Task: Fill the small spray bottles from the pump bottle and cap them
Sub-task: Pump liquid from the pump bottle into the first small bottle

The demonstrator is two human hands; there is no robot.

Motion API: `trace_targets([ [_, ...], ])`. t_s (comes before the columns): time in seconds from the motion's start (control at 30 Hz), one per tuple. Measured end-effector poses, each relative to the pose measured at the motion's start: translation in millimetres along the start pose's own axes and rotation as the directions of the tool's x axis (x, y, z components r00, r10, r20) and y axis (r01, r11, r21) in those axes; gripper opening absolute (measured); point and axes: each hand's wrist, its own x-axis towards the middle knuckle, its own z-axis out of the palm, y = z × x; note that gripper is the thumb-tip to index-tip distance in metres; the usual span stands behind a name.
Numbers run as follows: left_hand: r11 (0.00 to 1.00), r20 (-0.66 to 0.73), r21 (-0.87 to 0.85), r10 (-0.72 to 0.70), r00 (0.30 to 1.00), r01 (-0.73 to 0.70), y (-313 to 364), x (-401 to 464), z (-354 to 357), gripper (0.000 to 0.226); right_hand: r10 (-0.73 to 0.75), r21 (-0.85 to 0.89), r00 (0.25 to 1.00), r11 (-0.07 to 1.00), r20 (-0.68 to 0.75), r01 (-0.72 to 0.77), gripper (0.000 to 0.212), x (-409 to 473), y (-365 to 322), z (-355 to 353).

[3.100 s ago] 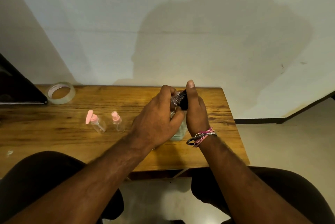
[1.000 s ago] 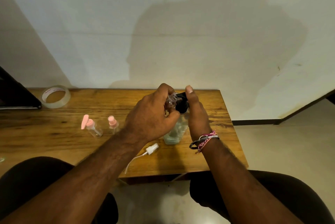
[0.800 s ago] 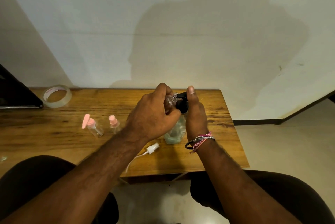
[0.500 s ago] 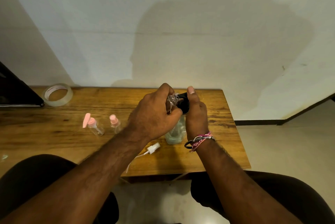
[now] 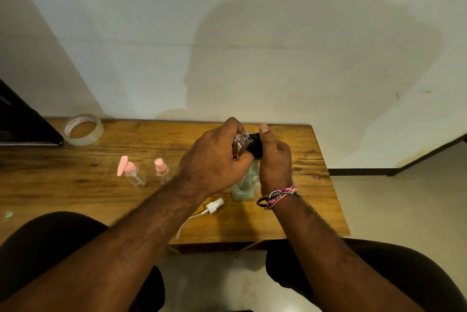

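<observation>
Hands unmoved, pump bottle half hidden

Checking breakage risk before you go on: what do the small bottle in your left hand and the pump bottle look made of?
Small bottle: clear, glossy, probably plastic; its ribbed neck glints. Pump bottle: see-through pale green body, plastic or glass, unclear; its black pump head looks like matte plastic.

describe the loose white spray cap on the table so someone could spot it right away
On the wooden table, look near its front edge, under the left forearm. The white spray cap lies flat there, trailing a thin white tube; the two small bottles behind stand upright with pink tops.
</observation>
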Motion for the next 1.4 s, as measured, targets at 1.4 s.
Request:
trace_targets([
  [1.4, 0.994, 0.009, 0.107, 0.024, 1.0, -0.024, 3.0, 3.3, -3.9, 0.029, -0.021, -0.016, 0.997, 1.0, 0.077, 0.022, 0.045, 0.6, -3.3, -5.2],
])
